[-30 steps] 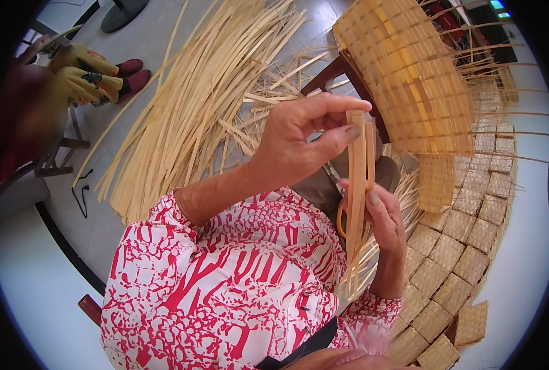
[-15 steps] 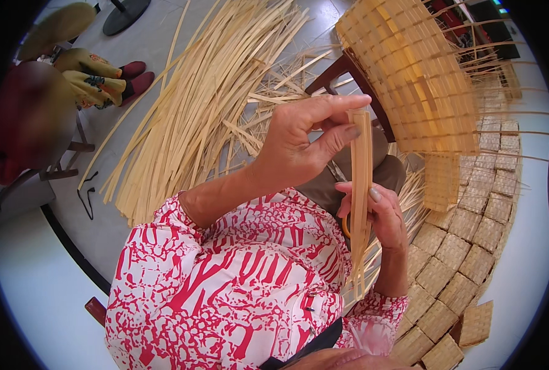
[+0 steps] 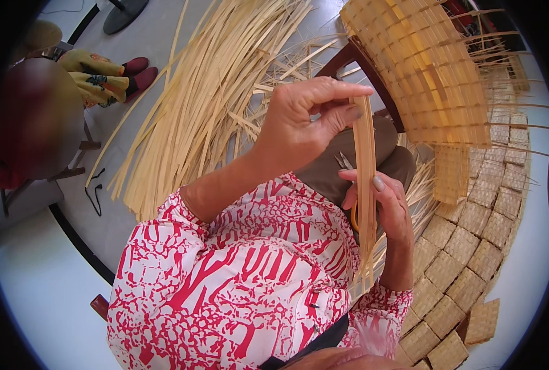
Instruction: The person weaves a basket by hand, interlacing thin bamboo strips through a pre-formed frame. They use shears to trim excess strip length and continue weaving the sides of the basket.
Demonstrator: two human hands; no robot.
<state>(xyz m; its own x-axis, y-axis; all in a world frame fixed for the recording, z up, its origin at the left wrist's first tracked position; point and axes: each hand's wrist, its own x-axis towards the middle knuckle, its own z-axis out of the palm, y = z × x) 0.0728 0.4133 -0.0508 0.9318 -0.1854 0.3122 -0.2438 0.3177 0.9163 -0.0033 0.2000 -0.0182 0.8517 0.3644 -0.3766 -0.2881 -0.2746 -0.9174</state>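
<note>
Floor littered with loose cane strips (image 3: 194, 111), woven mat (image 3: 471, 234) beside right hand. Left hand (image 3: 302, 126) pinches top of strip bundle (image 3: 365, 179); right hand (image 3: 382, 206) grips it lower, scissors handle behind.

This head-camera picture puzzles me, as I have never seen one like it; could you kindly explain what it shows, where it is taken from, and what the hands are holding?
The picture comes from a wide fisheye camera worn on a person's head, looking down at their own arms, which is why straight edges bend near the rim. There is no machine, only two bare hands in red-and-white patterned sleeves. The left hand pinches the top of a small bundle of flat pale strips held upright. The right hand grips the same strips lower down, and something orange shows behind its fingers, too hidden to name. On the floor to the left lies a big fan of loose strips. At upper right is a large half-woven basket piece, and along the right edge a row of small woven squares. Another person sits at far left.
</note>
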